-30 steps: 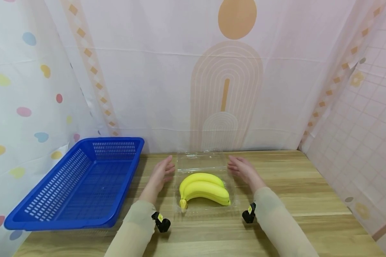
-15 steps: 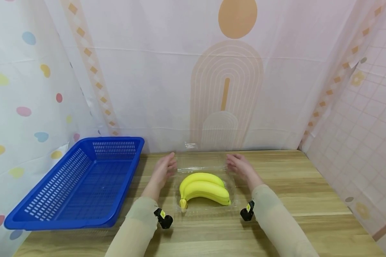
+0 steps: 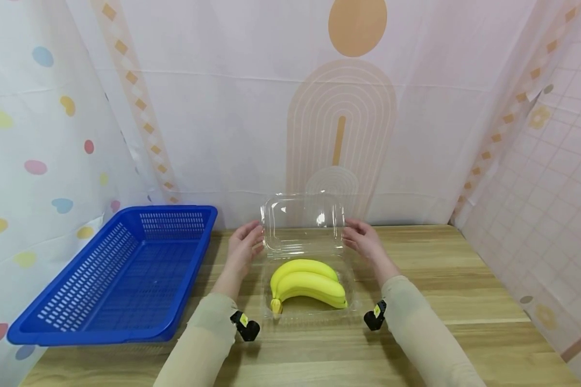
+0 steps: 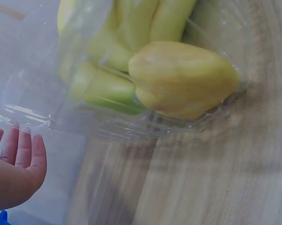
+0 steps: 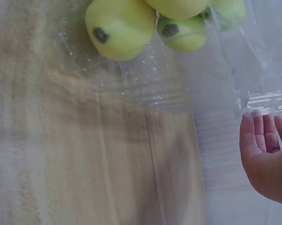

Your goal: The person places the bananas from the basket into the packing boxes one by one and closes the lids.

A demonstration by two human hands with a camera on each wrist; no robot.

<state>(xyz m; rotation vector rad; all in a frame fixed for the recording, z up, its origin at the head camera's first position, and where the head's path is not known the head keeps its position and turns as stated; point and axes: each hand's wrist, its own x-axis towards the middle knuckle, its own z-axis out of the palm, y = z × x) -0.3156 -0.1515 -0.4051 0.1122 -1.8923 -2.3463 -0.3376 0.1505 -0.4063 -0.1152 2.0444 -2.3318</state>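
A bunch of yellow bananas (image 3: 310, 285) lies in the base of a clear plastic clamshell box (image 3: 314, 320) on the table. The box's transparent lid (image 3: 302, 215) stands raised at the back, tilted up. On its left side is my left hand (image 3: 243, 247), fingertips right at the lid's edge; the left wrist view shows the fingers (image 4: 24, 147) extended against the clear plastic. At the opposite side, my right hand (image 3: 365, 243) touches the lid with its fingertips, and in the right wrist view those fingers (image 5: 259, 133) are fairly straight, with the thumb apart from them.
A large blue plastic basket (image 3: 145, 290) with slotted walls stands to the left of my left arm. Behind the wooden table (image 3: 455, 290) hangs a patterned cloth (image 3: 237, 134), which also runs along both sides. A small black camera sits on each wrist.
The lid has swung up from lying back behind the box to a raised position. Both hands have risen slightly with it at its sides. Bananas and basket have stayed in place.
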